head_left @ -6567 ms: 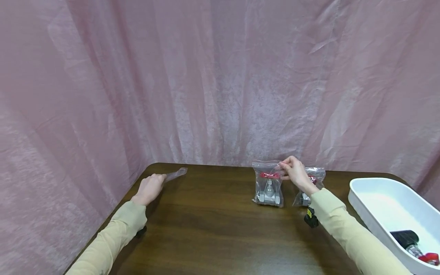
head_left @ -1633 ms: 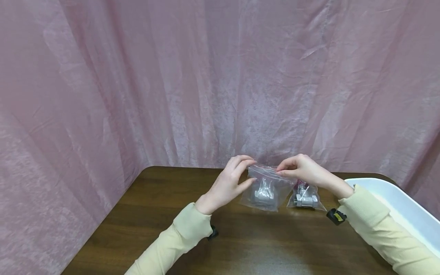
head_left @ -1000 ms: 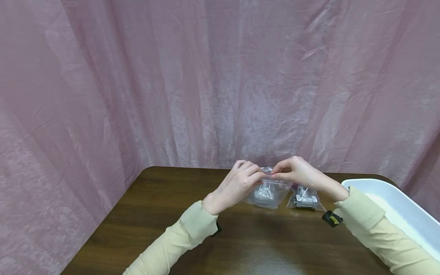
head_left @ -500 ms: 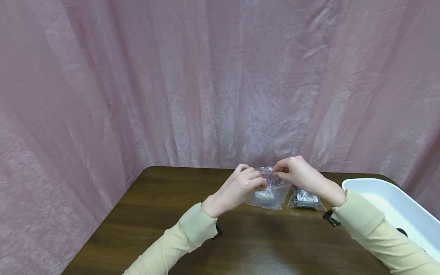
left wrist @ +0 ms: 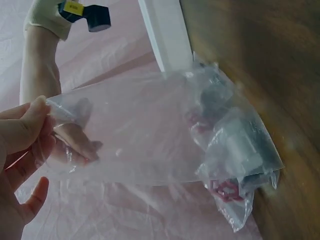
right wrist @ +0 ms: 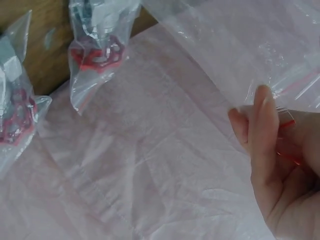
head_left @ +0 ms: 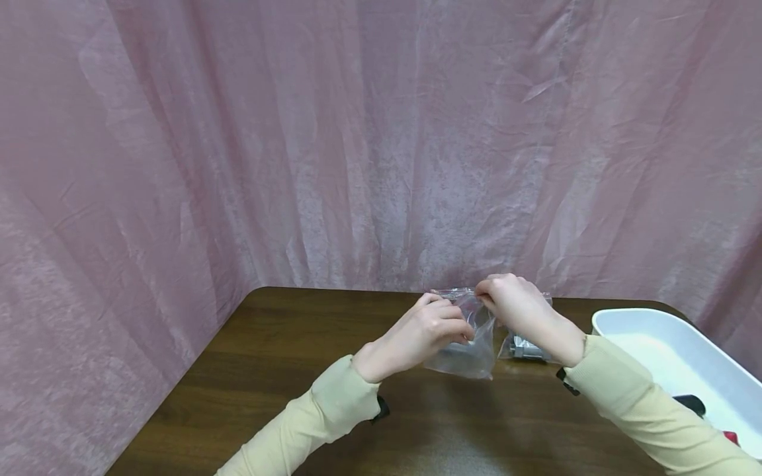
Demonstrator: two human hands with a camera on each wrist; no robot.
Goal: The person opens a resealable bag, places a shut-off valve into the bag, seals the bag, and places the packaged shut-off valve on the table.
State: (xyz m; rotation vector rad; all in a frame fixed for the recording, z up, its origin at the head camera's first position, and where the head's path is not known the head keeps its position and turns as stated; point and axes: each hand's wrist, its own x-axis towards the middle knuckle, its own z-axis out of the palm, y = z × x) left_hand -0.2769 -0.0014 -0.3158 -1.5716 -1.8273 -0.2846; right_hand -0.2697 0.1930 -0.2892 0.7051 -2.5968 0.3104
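My left hand point(head_left: 425, 330) pinches one side of a clear zip bag point(head_left: 470, 360), its thumb and fingertips at the bag's edge in the left wrist view. On the other side, my right hand point(head_left: 526, 314) pinches the mouth of this bag between thumb and fingers, where a red strip point(right wrist: 287, 122) shows. In the right wrist view the held zip bag point(right wrist: 225, 40) looks flat and see-through. Beyond it are two bagged metal valves with red handwheels, a nearer valve point(right wrist: 100, 30) and another valve point(right wrist: 12, 95). From the head, one bagged valve point(head_left: 526, 348) is partly hidden by my right hand.
A white tub point(head_left: 655, 330) stands at the right of the brown wooden table point(head_left: 286, 370). Inside it lies a dark piece point(head_left: 690, 403) with something red, partly behind my right sleeve. A pink curtain point(head_left: 381, 145) hangs along the table's back edge.
My left hand has come from the table's left side to the middle, bringing a clear bag. Both hands now hold it; lately its lower edge has dropped toward me and my right wrist has turned.
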